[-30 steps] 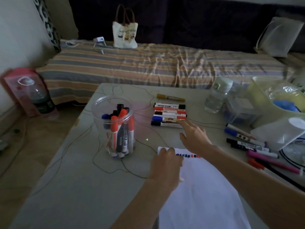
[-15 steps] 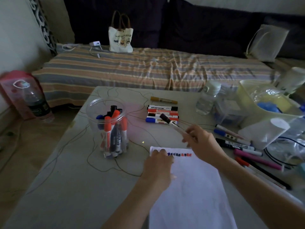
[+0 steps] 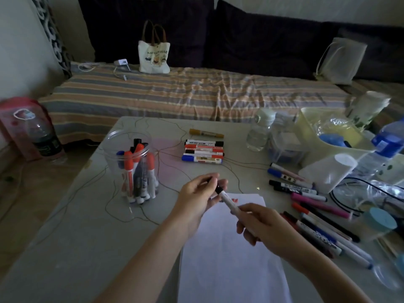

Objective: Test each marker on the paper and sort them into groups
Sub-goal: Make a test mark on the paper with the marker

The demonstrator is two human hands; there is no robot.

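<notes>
Head view: my right hand (image 3: pixel 260 226) grips a white marker (image 3: pixel 231 203) above the paper (image 3: pixel 231 259), while my left hand (image 3: pixel 196 200) pinches its black cap (image 3: pixel 215 184) just off the tip.

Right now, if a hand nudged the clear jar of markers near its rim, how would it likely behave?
The clear jar looks like thin plastic, so probably light and easy to slide on the smooth table. It is tall, and the markers inside stand upright and lean, so a push near the rim might tip it rather than slide it. The markers would likely shift and rattle.
</notes>
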